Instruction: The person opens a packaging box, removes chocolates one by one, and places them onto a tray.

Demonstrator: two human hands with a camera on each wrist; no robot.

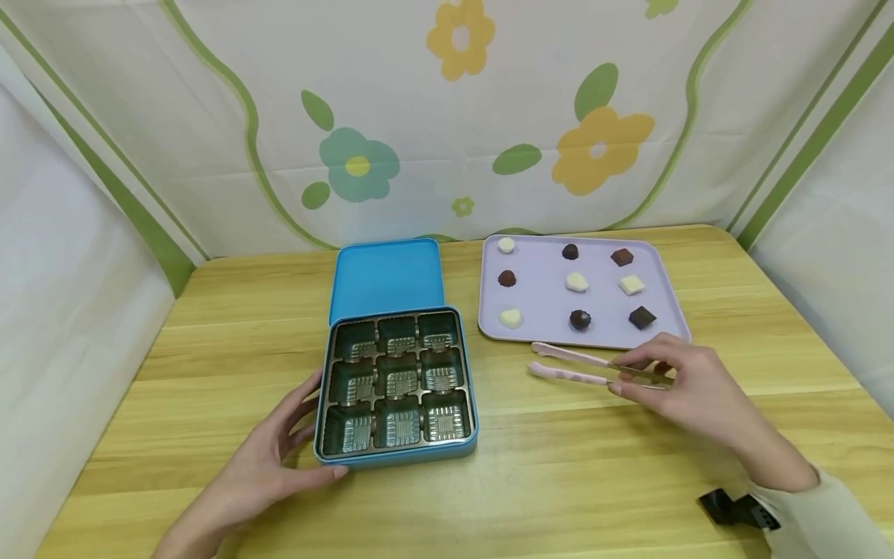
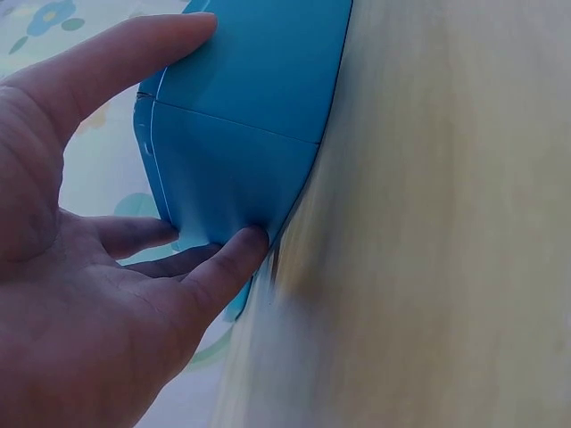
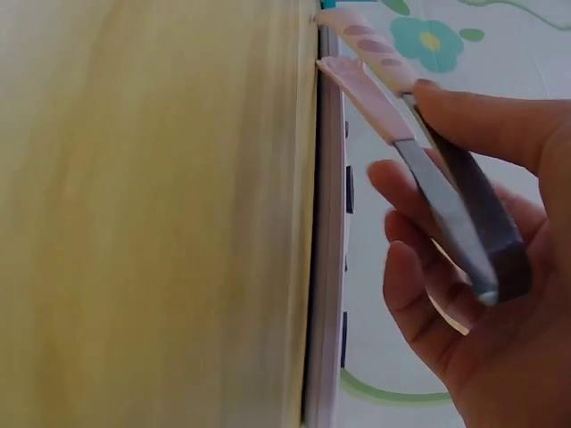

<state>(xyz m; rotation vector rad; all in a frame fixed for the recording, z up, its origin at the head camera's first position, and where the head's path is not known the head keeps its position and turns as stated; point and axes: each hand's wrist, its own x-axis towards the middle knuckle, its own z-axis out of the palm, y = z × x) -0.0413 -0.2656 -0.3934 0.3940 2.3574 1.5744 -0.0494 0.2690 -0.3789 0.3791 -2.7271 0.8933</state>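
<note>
A square blue tin (image 1: 419, 458) stands in front of me, holding a brown plastic insert (image 1: 447, 419) with several empty square compartments. My left hand (image 1: 268, 454) holds the tin at its front left corner. In the left wrist view its thumb presses one wall and the fingertips (image 2: 254, 239) touch the adjoining wall. My right hand (image 1: 698, 392) grips a pair of tongs (image 1: 569, 376) by the metal part. Their pink tips are spread apart with nothing between them and point left, just in front of a lilac tray (image 1: 541, 299).
Several dark, brown and white chocolates (image 1: 580, 319) sit spaced out in rows on the tray. A flat blue lid (image 1: 387, 276) lies behind the tin. Flowered white cloth (image 1: 454, 132) hangs behind the wooden table (image 1: 545, 497). A black strap (image 1: 736, 511) is near my right sleeve (image 1: 820, 516).
</note>
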